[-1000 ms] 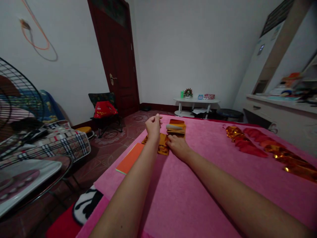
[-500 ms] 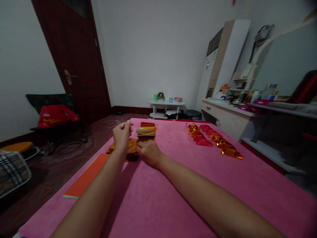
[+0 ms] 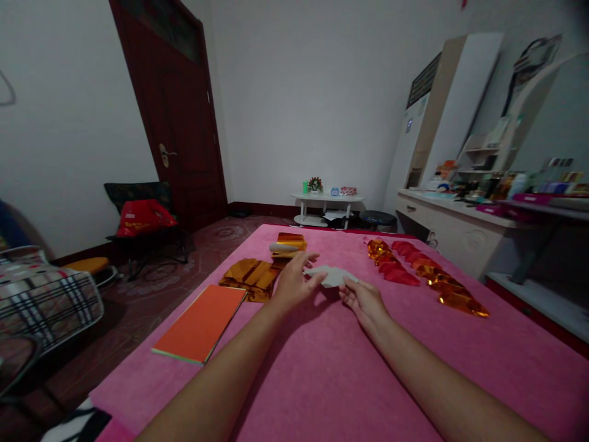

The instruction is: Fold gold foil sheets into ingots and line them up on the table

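Above the pink cloth (image 3: pixel 322 368), a pale grey-white piece of paper or foil (image 3: pixel 335 276) is held up between my hands. My right hand (image 3: pixel 365 302) pinches its right end with thumb and fingers. At the left end, my left hand (image 3: pixel 294 283) has the piece between its thumb and its loosely curled fingers. Crumpled gold foil sheets (image 3: pixel 251 277) lie just left of my left hand. Behind it is folded shiny gold foil (image 3: pixel 292 241) with a grey rounded object (image 3: pixel 282 248) on it.
A stack of orange paper (image 3: pixel 202 322) lies at the table's left side. Pleated red and gold foil strips (image 3: pixel 396 264) lie at the right. Beyond are a low white table (image 3: pixel 326 197), a black stool (image 3: pixel 377 217), a cluttered dresser (image 3: pixel 442 209) and a chair with a red bag (image 3: pixel 146 216).
Both hands have moved right, away from the gold foil, and now hold the pale piece between them. The view has turned slightly left, showing more of the gold sheets and orange paper.
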`<state>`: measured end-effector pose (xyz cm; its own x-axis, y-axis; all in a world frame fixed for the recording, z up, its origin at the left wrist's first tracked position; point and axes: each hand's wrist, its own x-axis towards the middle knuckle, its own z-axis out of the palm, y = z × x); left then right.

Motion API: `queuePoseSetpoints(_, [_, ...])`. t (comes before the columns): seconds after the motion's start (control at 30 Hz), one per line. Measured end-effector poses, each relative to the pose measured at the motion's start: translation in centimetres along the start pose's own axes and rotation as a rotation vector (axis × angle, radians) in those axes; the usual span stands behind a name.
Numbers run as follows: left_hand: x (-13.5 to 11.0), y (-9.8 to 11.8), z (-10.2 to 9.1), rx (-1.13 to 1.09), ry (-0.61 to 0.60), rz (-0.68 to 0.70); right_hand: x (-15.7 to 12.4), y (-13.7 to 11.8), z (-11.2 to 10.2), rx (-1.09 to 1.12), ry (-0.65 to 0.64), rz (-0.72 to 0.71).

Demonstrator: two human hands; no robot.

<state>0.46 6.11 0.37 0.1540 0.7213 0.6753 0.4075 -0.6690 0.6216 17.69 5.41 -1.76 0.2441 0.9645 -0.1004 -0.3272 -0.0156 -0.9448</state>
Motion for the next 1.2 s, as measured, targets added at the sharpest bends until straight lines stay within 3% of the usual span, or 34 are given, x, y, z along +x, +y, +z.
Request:
queuePoseSetpoints(0.1, [-1.1, -0.4, 0.9, 0.015, -0.218, 0.076, -0.6, 0.1, 0.4, 0.095, -0.018, 0.058])
queuePoseSetpoints(0.27, [-1.7, -1.8, 1.4, -0.065, -0.306, -0.051, -1.6, 0.3, 1.0, 0.119, -0.081, 0.139])
queuePoseSetpoints(0.33, [-1.6, -2.3, 1.4, -0.123, -0.289, -0.114, -1.4, 0.1, 0.8, 0.055, -0.049, 0.058])
queuePoseSetpoints(0.43, [-1.4, -2.8, 1.4, -0.265, -0.163, -0.233, -0.8, -0.6, -0.2, -0.103, 0.019, -0.203])
queuePoseSetpoints(0.5, [-1.4, -3.0, 1.5, -0.366, -0.089, -0.303, -0.4, -1.1, -0.8, -0.210, -0.050, -0.298])
queuePoseSetpoints(0.6, [-1.6, -3.2, 1.5, -0.397, -0.069, -0.340, -0.1, -1.4, -1.3, -0.342, -0.270, -0.298])
queuePoseSetpoints(0.67, [-1.7, -3.2, 1.4, -0.363, -0.088, -0.325, 0.0, -1.1, -1.2, -0.402, -0.392, -0.303])
queuePoseSetpoints(0.73, [-1.8, -3.2, 1.3, -0.334, -0.118, -0.308, 0.3, -0.4, -1.1, -0.490, -0.429, -0.355])
queuePoseSetpoints(0.83, [-1.9, -3.1, 1.0, -0.217, -0.118, -0.340, 0.9, 0.7, -1.1, -0.630, -0.378, -0.433])
queuePoseSetpoints(1.0, [-1.9, -2.8, 0.3, 0.309, 0.026, -0.418, 1.8, 1.4, -1.5, -0.753, -0.286, -0.436])
queuePoseSetpoints(1.1, [-1.8, -2.3, 0.0, 0.493, -0.037, -0.426, 2.0, 1.3, -1.7, -0.818, -0.225, -0.429])
queuePoseSetpoints(1.2, [-1.8, -1.9, -0.1, 0.489, -0.075, -0.484, 2.1, 1.2, -1.9, -0.846, -0.182, -0.416])
